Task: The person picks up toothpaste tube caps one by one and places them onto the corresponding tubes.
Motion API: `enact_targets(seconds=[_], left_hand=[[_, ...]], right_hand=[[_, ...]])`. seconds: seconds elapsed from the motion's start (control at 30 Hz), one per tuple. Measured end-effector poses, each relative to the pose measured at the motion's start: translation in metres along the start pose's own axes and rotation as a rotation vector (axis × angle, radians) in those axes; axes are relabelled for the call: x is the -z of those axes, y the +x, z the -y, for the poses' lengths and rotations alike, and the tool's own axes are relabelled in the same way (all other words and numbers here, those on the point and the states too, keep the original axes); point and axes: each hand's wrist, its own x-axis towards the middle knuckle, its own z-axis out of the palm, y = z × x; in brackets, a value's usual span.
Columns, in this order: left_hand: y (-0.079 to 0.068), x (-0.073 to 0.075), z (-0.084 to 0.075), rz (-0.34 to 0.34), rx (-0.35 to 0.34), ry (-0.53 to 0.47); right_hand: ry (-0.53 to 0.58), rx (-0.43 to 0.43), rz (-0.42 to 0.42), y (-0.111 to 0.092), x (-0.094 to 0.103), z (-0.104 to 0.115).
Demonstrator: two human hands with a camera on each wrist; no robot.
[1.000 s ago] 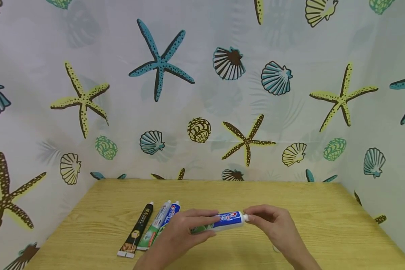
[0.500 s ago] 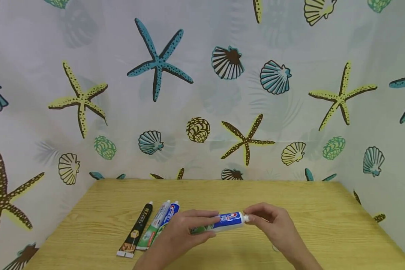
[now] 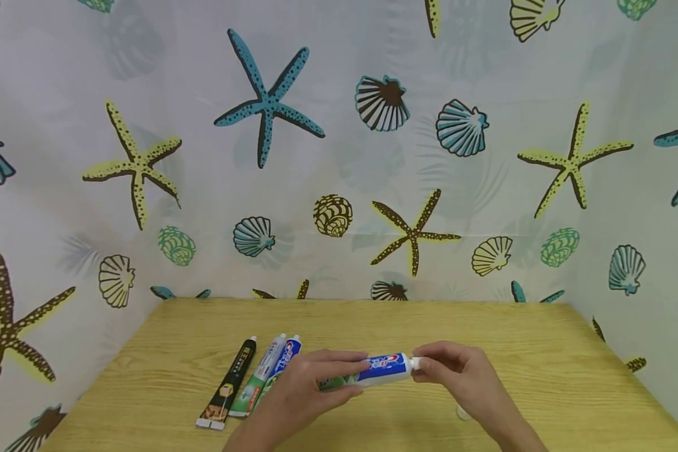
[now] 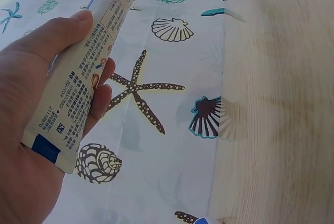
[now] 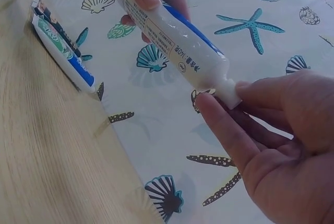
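My left hand (image 3: pixel 307 386) grips a blue, white and green toothpaste tube (image 3: pixel 383 369) around its body, above the table. In the left wrist view, printed text covers the pale back of the tube (image 4: pixel 91 72), and its flat crimped end lies against the palm. The tube's nozzle end points right, toward my right hand (image 3: pixel 463 373). Thumb and fingers of that hand pinch the small white cap (image 5: pixel 228 93) at the nozzle end. In the right wrist view, the index finger extends below the tube's shoulder.
On the wooden table (image 3: pixel 344 323), left of my hands, lie a black toothpaste tube (image 3: pixel 230 383), a white-green one (image 3: pixel 260 376) and a blue-green one (image 3: pixel 287 355), side by side. A small white round object (image 3: pixel 462 412) is partly hidden by my right wrist. A patterned curtain (image 3: pixel 339 157) encloses the table's back and sides.
My right hand has shifted slightly right and its fingers have turned a little at the cap. The small white round object by the wrist shows more. The left hand holds almost still.
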Motion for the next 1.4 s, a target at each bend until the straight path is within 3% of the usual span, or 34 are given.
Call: enact_targets(seconds=[0.17, 0.47, 0.57, 0.83, 1.1, 1.4], left_hand=[[-0.0001, 0.0002, -0.0011, 0.008, 0.018, -0.017], [-0.0009, -0.0008, 0.0006, 0.013, 0.037, -0.005], [-0.0007, -0.0004, 0.0000, 0.017, 0.051, -0.004], [-0.0007, -0.0002, -0.0005, 0.021, 0.035, -0.011], [-0.0008, 0.0008, -0.0007, 0.039, 0.050, 0.000], [-0.0008, 0.0008, -0.0004, 0.035, 0.041, 0.019]], right_hand=[[0.011, -0.014, 0.010, 0.0015, -0.0004, -0.0004], [-0.092, 0.068, 0.030, 0.0000, -0.0031, 0.0023], [-0.099, 0.050, 0.004, 0.0004, -0.0034, 0.0025], [-0.001, 0.002, -0.011, 0.0028, -0.0058, -0.0031], [-0.120, 0.028, -0.018, 0.0011, -0.0059, -0.0019], [-0.005, -0.003, -0.001, 0.0025, -0.0074, -0.0045]])
